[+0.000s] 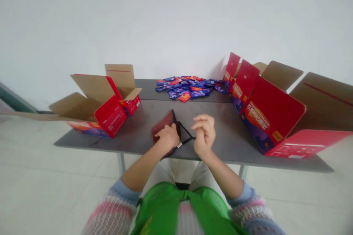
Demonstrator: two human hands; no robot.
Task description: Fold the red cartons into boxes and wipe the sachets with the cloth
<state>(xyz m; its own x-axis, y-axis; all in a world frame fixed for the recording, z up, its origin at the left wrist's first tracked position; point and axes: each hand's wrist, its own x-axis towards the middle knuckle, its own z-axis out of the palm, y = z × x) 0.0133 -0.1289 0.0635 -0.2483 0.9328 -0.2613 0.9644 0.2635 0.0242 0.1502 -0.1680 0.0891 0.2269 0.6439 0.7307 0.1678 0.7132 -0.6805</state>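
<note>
A dark red, flat pouch-like item (pixel 163 122) with black edging and a small white tag lies near the table's front edge; its exact kind is unclear. My left hand (pixel 168 136) is over it, fingers bent against its surface and partly hiding it. From its right side a black cord (pixel 186 132) stretches in a V to my right hand (pixel 204 134). That hand is raised a little with curled fingers, closed at the cord's end. The grip point itself is hidden behind the hand.
Blue and orange sachets (pixel 187 87) lie heaped at the back of the grey table (pixel 220 117). Open red cartons stand on both sides, including a left one (pixel 110 117) and a large right one (pixel 264 117), flaps spread outward. A white wall (pixel 176 25) rises behind.
</note>
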